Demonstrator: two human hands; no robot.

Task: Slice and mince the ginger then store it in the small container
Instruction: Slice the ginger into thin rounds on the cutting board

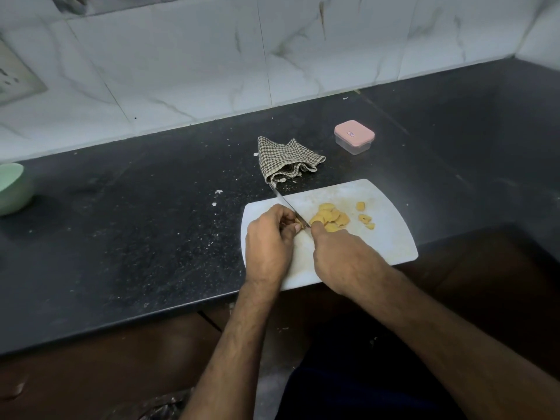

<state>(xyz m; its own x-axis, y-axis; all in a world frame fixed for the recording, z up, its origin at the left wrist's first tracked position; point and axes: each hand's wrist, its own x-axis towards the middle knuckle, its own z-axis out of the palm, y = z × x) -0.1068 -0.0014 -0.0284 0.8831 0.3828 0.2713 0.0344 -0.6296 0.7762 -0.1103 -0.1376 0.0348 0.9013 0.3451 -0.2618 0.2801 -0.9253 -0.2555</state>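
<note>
On the white cutting board (388, 237) lies a pile of yellow ginger slices (330, 218), with a few loose bits to its right. My left hand (268, 241) pinches a small ginger piece (298, 223) against the board, fingers curled. My right hand (342, 262) grips the handle of a knife (285, 203); the blade runs up and left, its edge down at the ginger piece beside my left fingertips. The small clear container (354, 137) with a pink lid on it sits behind the board to the right.
A checked cloth (288, 160) lies crumpled just behind the board's far left corner. A pale green bowl (10, 189) sits at the far left of the black counter (136, 237). A tiled wall stands behind, and the counter's front edge runs under my forearms.
</note>
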